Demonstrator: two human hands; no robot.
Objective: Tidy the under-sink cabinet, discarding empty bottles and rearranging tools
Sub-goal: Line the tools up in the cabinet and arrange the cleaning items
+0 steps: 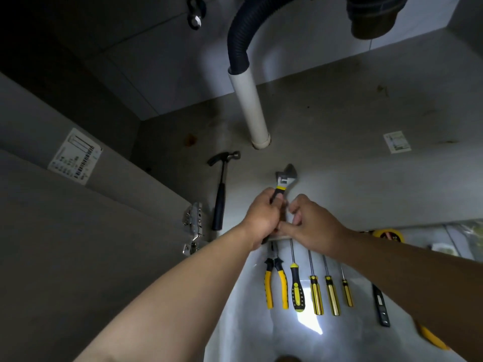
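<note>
My left hand (262,218) grips the black-and-yellow handle of an adjustable wrench (285,180), whose steel jaw points toward the back of the cabinet. My right hand (315,223) sits right beside it, fingers curled near the wrench handle; whether it holds anything is hidden. A claw hammer (221,189) lies on the cabinet floor to the left. Below my hands, on a white sheet (248,322), lie yellow-handled pliers (275,280) and several screwdrivers (316,291) in a row.
A white drain pipe (252,108) with a dark corrugated hose (239,40) rises behind the wrench. The door hinge (193,226) is at the left wall. A yellow tape measure (388,235), a dark flat tool (380,305) and a yellow item (431,337) lie at the right.
</note>
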